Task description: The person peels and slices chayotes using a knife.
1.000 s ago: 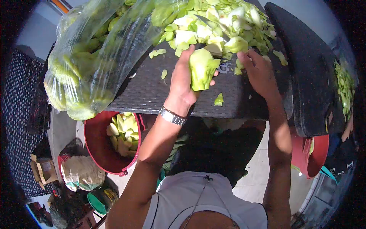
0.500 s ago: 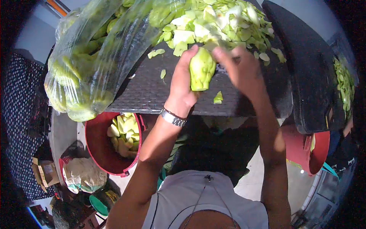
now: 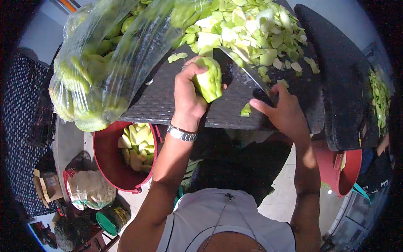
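My left hand (image 3: 186,89) is wrapped round a pale green chayote (image 3: 210,80), with the thumb lying over its upper part. Part of its skin looks cut away. In my right hand (image 3: 289,112) is a knife (image 3: 254,75), its handle mostly hidden by the fingers. The blade slants up and left, apart from the chayote, its tip over the heap of peelings (image 3: 252,33). Between the hands and lower down, a small green peel piece (image 3: 246,110) lies on the dark woven tabletop (image 3: 168,110).
A clear plastic bag (image 3: 90,88) full of chayotes hangs over the table's left edge. Below it stands a red bucket (image 3: 110,168) with cut pale pieces (image 3: 137,143) inside. Another red bucket (image 3: 336,166) is at the right, under a dark chair (image 3: 345,96).
My right hand has moved right and down, away from the chayote, and the knife blade now shows clearly. My left hand has shifted slightly left and turned the chayote.
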Demonstrator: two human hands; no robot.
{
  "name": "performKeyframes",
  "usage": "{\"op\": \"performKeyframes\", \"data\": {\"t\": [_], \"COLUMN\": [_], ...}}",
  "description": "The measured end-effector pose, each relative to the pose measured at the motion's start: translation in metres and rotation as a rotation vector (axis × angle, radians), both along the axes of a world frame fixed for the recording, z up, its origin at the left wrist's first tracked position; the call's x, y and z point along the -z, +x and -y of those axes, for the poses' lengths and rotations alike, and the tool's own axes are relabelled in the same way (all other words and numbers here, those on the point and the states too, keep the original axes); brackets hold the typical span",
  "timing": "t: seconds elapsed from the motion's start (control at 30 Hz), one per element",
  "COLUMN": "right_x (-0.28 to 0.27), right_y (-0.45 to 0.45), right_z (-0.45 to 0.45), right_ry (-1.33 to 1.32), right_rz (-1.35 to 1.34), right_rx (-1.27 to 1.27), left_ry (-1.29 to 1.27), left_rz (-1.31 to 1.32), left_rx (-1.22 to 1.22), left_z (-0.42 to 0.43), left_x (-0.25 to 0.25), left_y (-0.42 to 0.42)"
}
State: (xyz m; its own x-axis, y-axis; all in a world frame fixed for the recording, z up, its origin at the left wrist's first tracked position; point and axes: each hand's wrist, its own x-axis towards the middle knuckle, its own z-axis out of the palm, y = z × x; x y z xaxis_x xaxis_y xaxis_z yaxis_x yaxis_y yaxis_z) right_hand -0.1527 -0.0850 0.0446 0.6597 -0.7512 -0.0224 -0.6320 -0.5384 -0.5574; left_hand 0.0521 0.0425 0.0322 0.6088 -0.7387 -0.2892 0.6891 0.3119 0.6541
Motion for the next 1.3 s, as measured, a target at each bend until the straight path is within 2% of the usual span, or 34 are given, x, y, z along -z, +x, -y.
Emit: {"op": "performKeyframes", "data": {"t": [0.1,0.2,0.3,0.43,0.53,0.63,0.7,0.73,0.77,0.83,0.87,0.97,1.07,1.17,1.2,1.3], "right_x": [-0.005,-0.012,-0.01,0.012,0.015,-0.005,-0.003,-0.001,-0.001,-0.003,-0.001,0.005,0.0,0.004,0.008,-0.001], "right_y": [-0.014,-0.016,-0.011,0.025,0.045,0.046,0.04,0.035,0.032,0.029,0.03,0.031,0.027,0.027,0.031,0.029], "right_z": [0.004,-0.006,-0.015,0.009,0.028,0.022,0.003,-0.006,-0.015,-0.03,-0.033,-0.028,-0.021,0.004,0.02,0.039], "right_ry": [0.031,0.043,-0.095,-0.325,-0.475,-0.258,-0.202,-0.174,-0.164,-0.144,-0.259,-0.363,-0.288,-0.247,-0.217,-0.154], "right_rz": [0.01,-0.137,-0.2,-0.135,-0.056,0.195,0.216,0.223,0.197,0.146,0.17,0.174,0.151,0.178,0.16,0.2], "right_rx": [-0.007,-0.022,-0.132,0.071,0.142,-0.023,-0.136,-0.185,-0.23,-0.305,-0.314,-0.319,-0.335,-0.204,-0.056,-0.01], "left_ry": [0.034,0.006,-0.041,-0.039,-0.066,-0.04,-0.136,-0.091,-0.123,-0.154,-0.226,-0.233,-0.148,-0.107,0.027,0.091], "left_rz": [0.043,-0.022,-0.112,-0.057,-0.112,-0.077,-0.1,-0.037,-0.094,-0.142,-0.067,-0.051,0.065,0.102,0.103,0.118], "left_rx": [0.032,0.0,0.118,0.091,0.043,-0.019,0.094,0.062,-0.044,0.011,0.036,0.083,0.011,-0.012,0.049,0.049], "left_z": [0.002,0.005,-0.003,-0.007,-0.008,-0.011,-0.009,-0.008,-0.005,0.008,0.008,0.016,0.024,0.025,0.021,0.023], "left_x": [0.011,0.002,-0.008,-0.006,-0.007,-0.012,0.004,0.007,0.016,0.025,0.03,0.028,0.034,0.025,0.013,0.002], "left_y": [0.01,0.008,0.006,0.004,0.001,-0.005,0.001,-0.002,-0.011,-0.016,-0.021,-0.034,-0.039,-0.044,-0.041,-0.039]}}
